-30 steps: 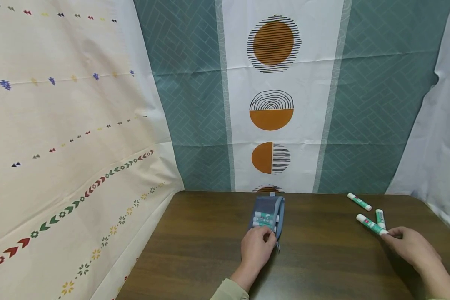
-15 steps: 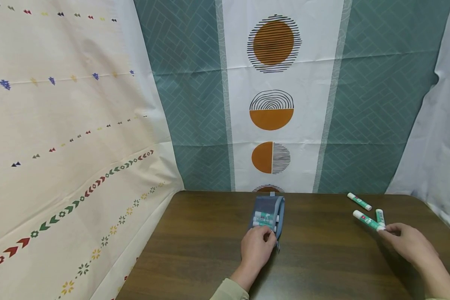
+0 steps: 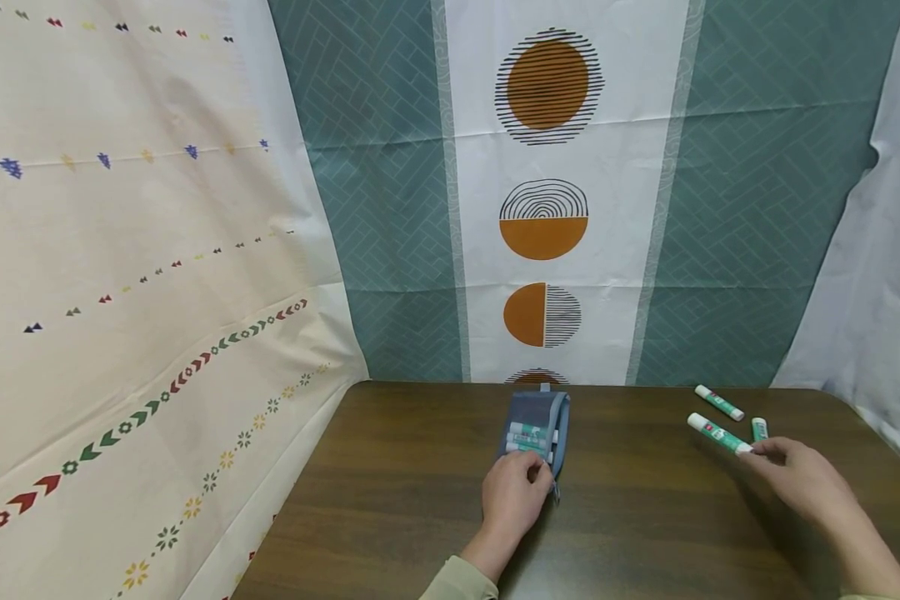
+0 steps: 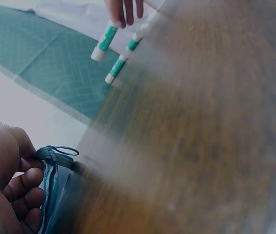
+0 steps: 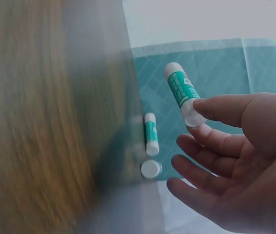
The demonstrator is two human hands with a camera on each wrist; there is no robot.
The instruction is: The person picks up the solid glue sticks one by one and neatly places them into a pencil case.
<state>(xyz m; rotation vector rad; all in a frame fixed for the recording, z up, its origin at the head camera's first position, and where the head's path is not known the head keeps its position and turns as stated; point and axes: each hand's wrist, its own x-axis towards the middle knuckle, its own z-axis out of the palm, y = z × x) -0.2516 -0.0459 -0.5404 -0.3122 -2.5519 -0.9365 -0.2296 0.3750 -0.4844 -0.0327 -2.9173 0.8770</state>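
My right hand [image 3: 802, 483] pinches a glue stick [image 3: 720, 434] by one end between thumb and forefinger, its white cap end pointing away to the left. In the right wrist view this green-and-white glue stick [image 5: 181, 87] is held up off the table, the other fingers loosely bent. My left hand [image 3: 516, 496] pinches the near edge of a blue-grey zip pouch [image 3: 532, 407], beside its zipper pull. Several glue sticks [image 3: 528, 435] show through the pouch's see-through front. The left wrist view shows the thumb and forefinger on the pouch corner [image 4: 50, 156].
Two more glue sticks lie at the right of the brown table [image 3: 630, 533]: one slanted glue stick [image 3: 719, 403] farther back, and another glue stick [image 3: 760, 429] just behind the right hand, partly hidden. A patterned curtain [image 3: 390, 250] hangs at the table's far edge.
My right hand has carried the glue stick left and slightly away from me, off the spot beside the two lying ones. The left hand and pouch have not moved.
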